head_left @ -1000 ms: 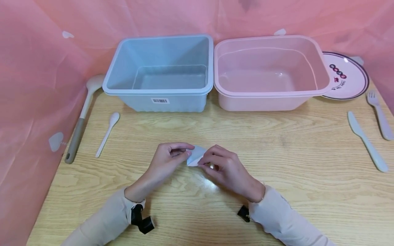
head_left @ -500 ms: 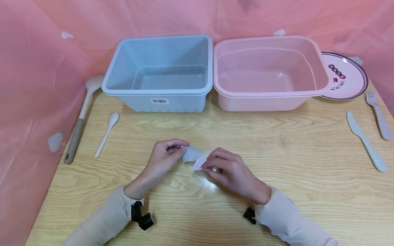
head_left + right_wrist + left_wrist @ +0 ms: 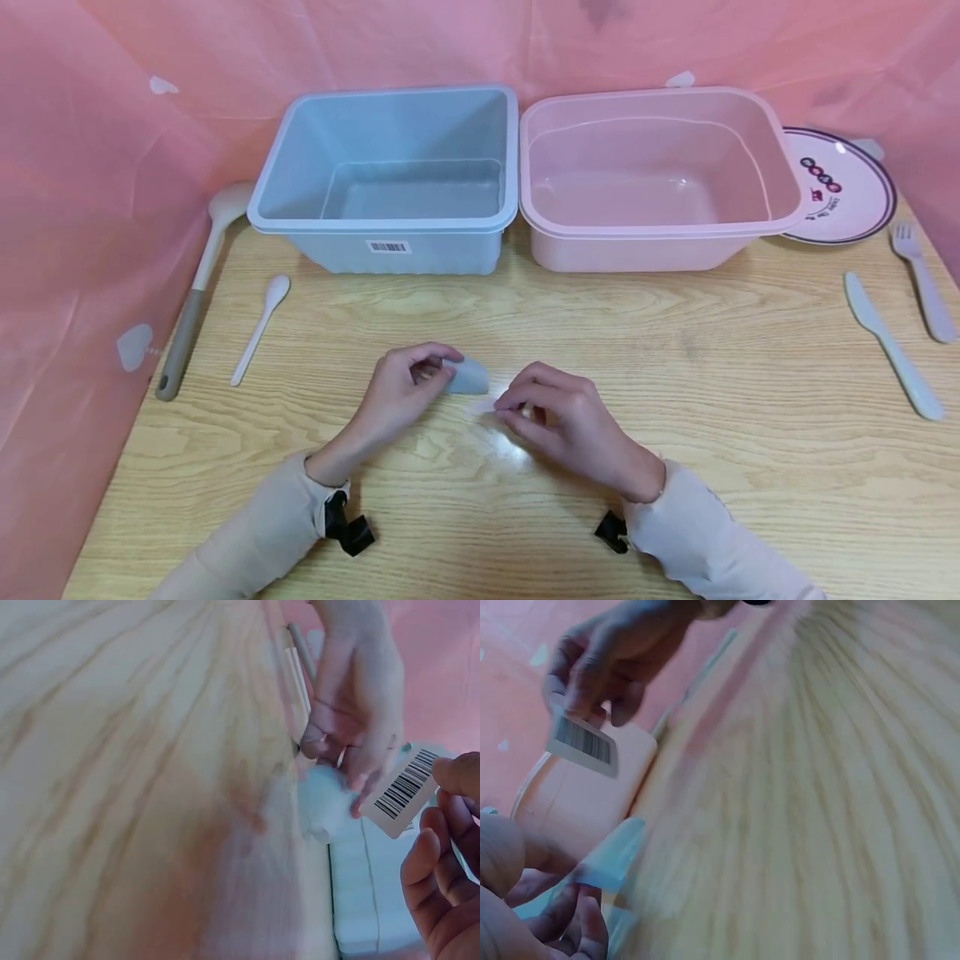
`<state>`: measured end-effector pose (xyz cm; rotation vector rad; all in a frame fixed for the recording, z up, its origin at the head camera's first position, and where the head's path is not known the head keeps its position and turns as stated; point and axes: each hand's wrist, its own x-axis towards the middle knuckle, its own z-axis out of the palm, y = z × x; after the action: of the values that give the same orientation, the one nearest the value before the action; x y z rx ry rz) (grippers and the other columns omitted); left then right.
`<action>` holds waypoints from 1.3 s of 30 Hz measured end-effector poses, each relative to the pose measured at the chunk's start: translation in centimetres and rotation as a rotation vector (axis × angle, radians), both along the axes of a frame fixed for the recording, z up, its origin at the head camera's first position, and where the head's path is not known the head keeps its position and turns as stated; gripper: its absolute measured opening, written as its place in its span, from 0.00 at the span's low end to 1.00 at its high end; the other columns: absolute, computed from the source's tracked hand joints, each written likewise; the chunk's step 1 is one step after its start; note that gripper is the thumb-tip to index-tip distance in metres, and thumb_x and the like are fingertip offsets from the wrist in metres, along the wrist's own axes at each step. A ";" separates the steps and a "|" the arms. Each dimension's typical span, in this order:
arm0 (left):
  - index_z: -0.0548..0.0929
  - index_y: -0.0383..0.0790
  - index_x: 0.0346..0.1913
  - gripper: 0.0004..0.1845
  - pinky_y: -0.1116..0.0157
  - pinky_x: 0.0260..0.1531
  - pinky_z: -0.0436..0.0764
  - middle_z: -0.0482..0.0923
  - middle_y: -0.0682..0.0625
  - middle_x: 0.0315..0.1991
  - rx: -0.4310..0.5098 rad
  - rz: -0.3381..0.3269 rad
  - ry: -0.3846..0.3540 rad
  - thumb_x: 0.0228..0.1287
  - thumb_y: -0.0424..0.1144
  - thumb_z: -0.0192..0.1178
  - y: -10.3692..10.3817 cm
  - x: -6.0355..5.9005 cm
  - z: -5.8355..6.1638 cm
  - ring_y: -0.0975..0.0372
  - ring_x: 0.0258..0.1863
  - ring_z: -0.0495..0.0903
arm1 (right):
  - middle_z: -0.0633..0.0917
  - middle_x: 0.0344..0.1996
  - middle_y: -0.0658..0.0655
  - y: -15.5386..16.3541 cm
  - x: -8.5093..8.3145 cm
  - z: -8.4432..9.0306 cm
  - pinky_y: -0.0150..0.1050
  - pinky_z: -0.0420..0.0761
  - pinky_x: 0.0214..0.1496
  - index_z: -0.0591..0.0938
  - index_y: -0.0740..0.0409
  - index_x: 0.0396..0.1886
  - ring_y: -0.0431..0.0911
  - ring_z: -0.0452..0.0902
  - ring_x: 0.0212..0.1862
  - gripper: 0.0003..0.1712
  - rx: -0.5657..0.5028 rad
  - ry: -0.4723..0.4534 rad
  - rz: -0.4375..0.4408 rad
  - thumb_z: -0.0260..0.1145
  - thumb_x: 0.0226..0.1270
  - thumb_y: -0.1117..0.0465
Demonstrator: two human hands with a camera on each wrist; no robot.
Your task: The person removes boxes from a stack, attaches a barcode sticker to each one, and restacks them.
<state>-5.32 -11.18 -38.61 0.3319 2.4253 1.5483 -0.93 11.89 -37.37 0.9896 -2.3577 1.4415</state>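
Head view, left hand (image 3: 401,382) pinching backing paper (image 3: 468,377), right hand (image 3: 558,411) pinching barcode sticker (image 3: 406,792), tubs behind.

Both forearms, in pale sleeves with black wrist straps, reach in from the lower edge of the head view and meet at the frame's centre. The left hand (image 3: 401,385) sits left of centre, fingers curled, thumb and forefinger pinched. The right hand (image 3: 562,412) lies just right of it, knuckles up, fingertips pinched together.
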 end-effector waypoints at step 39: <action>0.88 0.36 0.33 0.02 0.70 0.28 0.78 0.86 0.47 0.29 0.218 0.025 0.408 0.57 0.30 0.69 4.0 0.9 3.6 0.64 0.27 0.77 | 0.86 0.31 0.57 1.7 -0.5 2.2 0.21 0.77 0.27 0.87 0.64 0.36 0.34 0.79 0.33 0.11 -0.169 -0.011 -0.470 0.73 0.51 0.75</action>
<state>-4.43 -7.22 -35.03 0.7253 2.5550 1.9205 -1.42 13.62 -35.14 0.3508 -2.2258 1.4200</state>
